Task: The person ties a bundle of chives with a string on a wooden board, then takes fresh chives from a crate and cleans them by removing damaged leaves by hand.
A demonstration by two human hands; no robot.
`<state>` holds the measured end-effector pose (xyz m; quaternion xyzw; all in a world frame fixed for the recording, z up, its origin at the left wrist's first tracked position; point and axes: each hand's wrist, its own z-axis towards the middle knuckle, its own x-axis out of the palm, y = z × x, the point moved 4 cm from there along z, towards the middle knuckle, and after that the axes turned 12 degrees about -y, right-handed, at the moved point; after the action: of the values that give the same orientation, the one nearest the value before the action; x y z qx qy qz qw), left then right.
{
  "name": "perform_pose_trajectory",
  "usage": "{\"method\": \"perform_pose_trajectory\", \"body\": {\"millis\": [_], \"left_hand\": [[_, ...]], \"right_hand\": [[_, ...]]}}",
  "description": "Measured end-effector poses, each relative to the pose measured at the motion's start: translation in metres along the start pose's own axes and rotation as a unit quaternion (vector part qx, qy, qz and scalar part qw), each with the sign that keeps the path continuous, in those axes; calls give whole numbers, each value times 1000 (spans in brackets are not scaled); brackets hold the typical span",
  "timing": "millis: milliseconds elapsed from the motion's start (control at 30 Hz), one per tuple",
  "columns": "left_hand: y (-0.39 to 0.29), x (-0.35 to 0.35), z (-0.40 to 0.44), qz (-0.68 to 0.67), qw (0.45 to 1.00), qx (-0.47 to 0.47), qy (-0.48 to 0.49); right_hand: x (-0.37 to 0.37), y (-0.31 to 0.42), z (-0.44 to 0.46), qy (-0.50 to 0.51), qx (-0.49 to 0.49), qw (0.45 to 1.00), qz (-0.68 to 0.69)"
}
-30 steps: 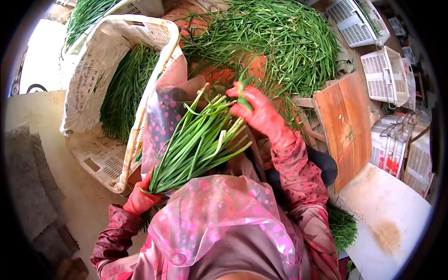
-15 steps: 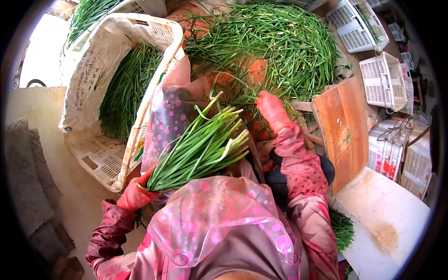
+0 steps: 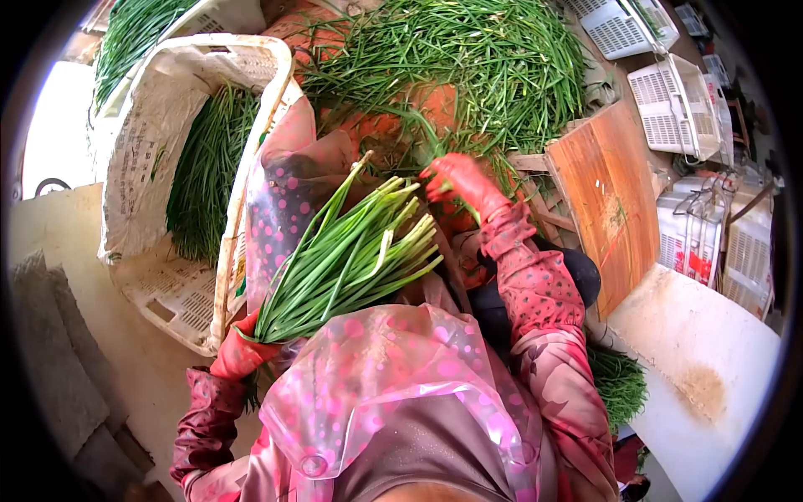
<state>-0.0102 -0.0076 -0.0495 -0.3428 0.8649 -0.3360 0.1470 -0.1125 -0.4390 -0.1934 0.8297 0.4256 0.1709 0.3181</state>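
Note:
My left hand [image 3: 240, 350], in a red rubber glove, is closed round the leafy end of a bunch of garlic chives [image 3: 343, 259]. The bunch lies across my lap, its pale cut ends pointing up and to the right. My right hand [image 3: 464, 182], also gloved in red, is right of those cut ends, in front of the loose chives. Its fingers are smeared by motion; bits of green show at them, but whether they grip these is unclear. A heap of loose chives [image 3: 502, 75] spreads over an orange-red sheet [image 3: 435, 105] ahead of me.
On my left a white plastic crate [image 3: 219, 289] lies tilted, lined with a white sack and holding chives. A wooden board [image 3: 604, 205] stands at right beside a white panel [image 3: 694, 351]. More crates [image 3: 676, 109] line the right side. Grey slabs [image 3: 50, 360] lie lower left.
My right hand has drawn back from the loose chives, and its fist has loosened into blurred fingers. My left hand keeps its hold on the bunch. The view has shifted slightly.

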Motion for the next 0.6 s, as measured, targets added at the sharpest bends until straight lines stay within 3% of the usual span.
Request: {"method": "perform_pose_trajectory", "body": {"millis": [33, 100, 133, 200, 267, 300, 367, 433, 467, 500, 533, 567, 600], "left_hand": [[-10, 0, 1, 3, 1000, 4, 5], [-25, -6, -2, 95, 989, -106, -41], [-45, -3, -1, 70, 993, -76, -58], [-72, -6, 2, 32, 996, -53, -72], [-85, -15, 11, 42, 996, -45, -58], [-79, -19, 18, 45, 996, -40, -60], [-62, -27, 35, 88, 995, -13, -44], [-63, -23, 39, 95, 993, -50, -49], [-60, -23, 43, 94, 994, -51, -29], [-58, -22, 45, 93, 994, -53, -11], [-58, -23, 44, 92, 994, -55, -15], [-58, -25, 45, 91, 994, -54, -17], [-56, -28, 44, 97, 994, -57, -14]], "right_hand": [[12, -7, -15, 65, 79, 993, 53], [39, -4, -19, 158, -117, 979, 51], [53, 3, -24, 193, -199, 958, 78], [66, 33, -35, 259, -373, 891, 6], [73, 37, -44, 308, -170, 936, 27], [67, 41, -51, 258, -128, 957, 28], [58, 42, -59, 307, -86, 942, 102], [38, 40, -70, 265, -8, 957, 121], [26, 39, -60, 244, -294, 924, -14], [17, 30, -55, 199, -552, 796, -148], [8, 25, -52, 332, -266, 904, 48], [-3, 19, -51, 317, 49, 902, 289], [-25, 19, -40, 411, 6, 839, 356]]}}
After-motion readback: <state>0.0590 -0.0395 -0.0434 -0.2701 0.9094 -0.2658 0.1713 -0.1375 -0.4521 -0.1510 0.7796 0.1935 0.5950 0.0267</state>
